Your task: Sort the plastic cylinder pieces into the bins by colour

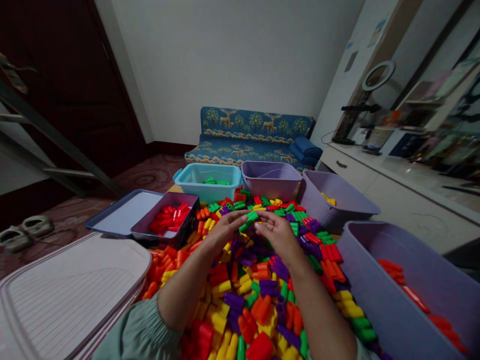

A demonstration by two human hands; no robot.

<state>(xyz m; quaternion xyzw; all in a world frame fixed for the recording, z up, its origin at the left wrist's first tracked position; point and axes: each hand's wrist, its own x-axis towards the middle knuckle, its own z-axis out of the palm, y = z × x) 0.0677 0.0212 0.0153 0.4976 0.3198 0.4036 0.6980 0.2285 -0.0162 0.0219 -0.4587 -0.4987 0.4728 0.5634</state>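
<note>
Both hands meet over a large heap of plastic building pieces (245, 285) in red, orange, yellow, green and purple. Between the fingertips is a green plastic building piece (251, 218). My left hand (229, 225) grips it from the left, fingers pressed together. From the other side my right hand (276, 230) closes on the same piece with thumb and fingers. The piece is held just above the far half of the heap. Beyond it stands a light blue bin (210, 192) with some green pieces inside.
A purple bin (270, 186) stands behind the heap, with another purple bin (335, 220) to its right holding yellow pieces. The large bin (360, 280) at right holds orange-red pieces. At left are a dark box (189, 220) of red pieces and a pale lid (75, 290).
</note>
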